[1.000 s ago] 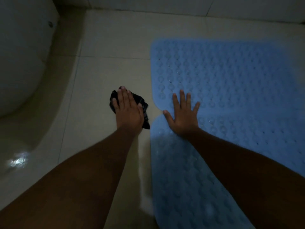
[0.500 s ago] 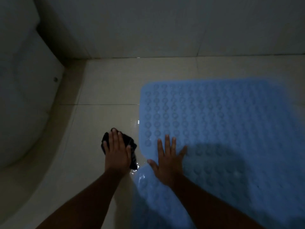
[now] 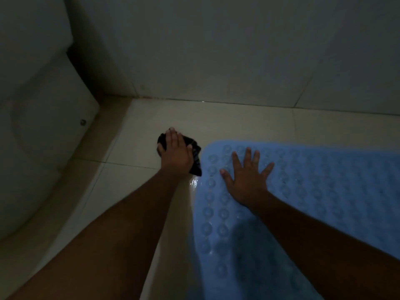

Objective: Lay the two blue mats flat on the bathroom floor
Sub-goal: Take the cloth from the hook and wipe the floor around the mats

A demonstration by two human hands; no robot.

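- Palm down, fingers spread, right hand presses blue mat near its far left corner
- Left hand lies flat over dark cloth on wet floor, just left of the mat
- One mat looks laid flat; second not in view

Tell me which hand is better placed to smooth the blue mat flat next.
Right. The right hand lies spread, palm down, on the blue mat near its edge, so it could probably smooth it directly. The left hand is off the mat, resting on a dark cloth on the floor.
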